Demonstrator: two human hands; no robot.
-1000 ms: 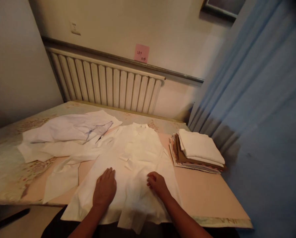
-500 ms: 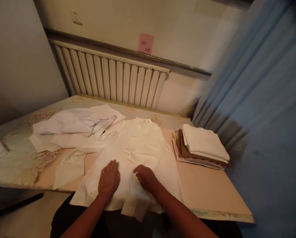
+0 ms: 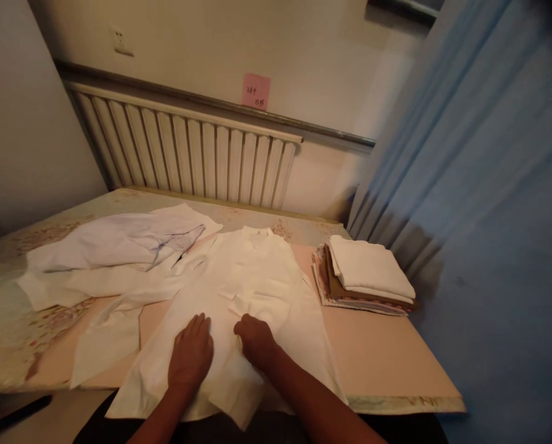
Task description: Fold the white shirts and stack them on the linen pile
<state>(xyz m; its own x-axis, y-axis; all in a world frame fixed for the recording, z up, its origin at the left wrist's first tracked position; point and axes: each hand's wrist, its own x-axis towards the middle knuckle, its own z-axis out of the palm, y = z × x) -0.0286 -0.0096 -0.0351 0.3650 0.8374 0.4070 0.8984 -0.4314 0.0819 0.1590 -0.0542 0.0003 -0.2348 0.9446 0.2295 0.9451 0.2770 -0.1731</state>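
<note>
Though much as before around the edges, different now at the front of the white shirt (image 3: pixel 266 271). Lying flat at the middle of the table (image 3: pixel 7 314), collar toward the wall, hem over the near edge. Down the lower part, a loose white strip of cloth (image 3: pixel 238 398), upper part drawn further left than a second ago, lower end hanging at the hem. Over its upper part, the right hand (image 3: pixel 257 342), now moved in from the shirt's right side to about its middle, fingers curled closed and pinching the cloth. Just beside it, the left hand (image 3: pixel 191 350), in place as before, palm down on the shirt, fingers straight and together, holding nothing. Further left, a heap of pale clothes (image 3: pixel 113 237), reaching to the shirt's shoulder. To the right, on a pink sheet (image 3: pixel 377 345), a stack of folded cloth (image 3: pixel 372 268), unmoved, white above brown. Beyond, a radiator (image 3: pixel 183 148), a pink note (image 3: pixel 256 91) above it; far right, a blue curtain (image 3: pixel 498 203).
</note>
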